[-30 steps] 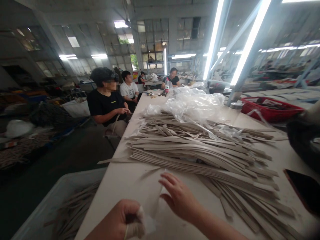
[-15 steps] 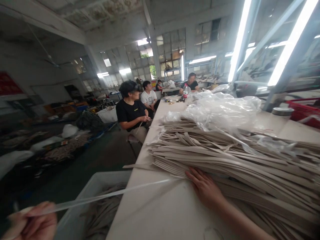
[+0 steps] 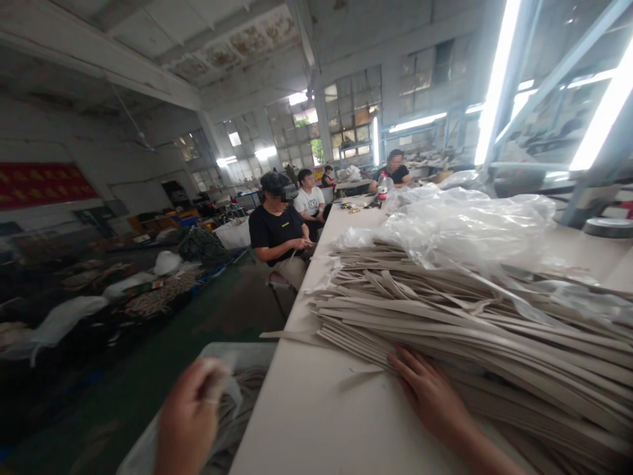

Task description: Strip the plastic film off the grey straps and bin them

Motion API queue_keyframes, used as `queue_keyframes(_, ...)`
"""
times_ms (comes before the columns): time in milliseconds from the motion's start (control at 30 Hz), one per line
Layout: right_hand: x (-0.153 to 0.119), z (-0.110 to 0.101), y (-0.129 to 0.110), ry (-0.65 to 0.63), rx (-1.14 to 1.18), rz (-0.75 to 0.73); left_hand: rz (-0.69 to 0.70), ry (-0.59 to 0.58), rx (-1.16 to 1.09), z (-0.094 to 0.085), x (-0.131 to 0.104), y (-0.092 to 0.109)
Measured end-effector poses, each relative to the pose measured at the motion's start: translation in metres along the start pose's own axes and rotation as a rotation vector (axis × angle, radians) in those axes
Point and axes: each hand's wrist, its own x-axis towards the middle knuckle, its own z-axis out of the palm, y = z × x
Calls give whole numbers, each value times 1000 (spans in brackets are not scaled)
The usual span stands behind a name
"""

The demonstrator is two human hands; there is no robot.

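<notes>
A thick heap of long grey-beige strips (image 3: pixel 445 316) lies across the white table (image 3: pixel 306 409). My right hand (image 3: pixel 430 389) rests on the near edge of the heap, its fingers spread flat over the strips. Over the bin at the table's left side, my left hand (image 3: pixel 192 402) is raised with its fingers curled, blurred by motion. A pale translucent strip (image 3: pixel 233 389) hangs from its fingers. Below it, the translucent plastic bin (image 3: pixel 237 353) holds more greyish strips.
Crumpled clear plastic (image 3: pixel 469 218) covers the far part of the heap. A bottle (image 3: pixel 382 187) stands further back, and a roll of tape (image 3: pixel 608 227) lies at the right. Several people sit beyond, the nearest one (image 3: pixel 279 231) along the table's left edge.
My left hand has come rightward and up, over the bin, and the strip that stretched from it across the table now hangs bunched by it. The camera view has shifted slightly left.
</notes>
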Motion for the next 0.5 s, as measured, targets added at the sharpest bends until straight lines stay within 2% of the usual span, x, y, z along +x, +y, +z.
queue_keyframes(100, -2, 2, 4, 36, 31, -31, 154, -232, -88, 64, -13, 26)
queue_keyframes(167, -2, 3, 5, 74, 46, -15, 197, -331, -117, 89, -20, 35)
queue_keyframes(233, 0, 3, 6, 104, 36, 30, 185, -366, -120, 98, -22, 35)
queue_keyframes(300, 4, 1, 5, 113, 9, 71, 142, -374, -113, 98, -20, 29)
queue_keyframes(500, 29, -13, -5, 25, 41, 89, 75, -426, -139, 96, -23, 18)
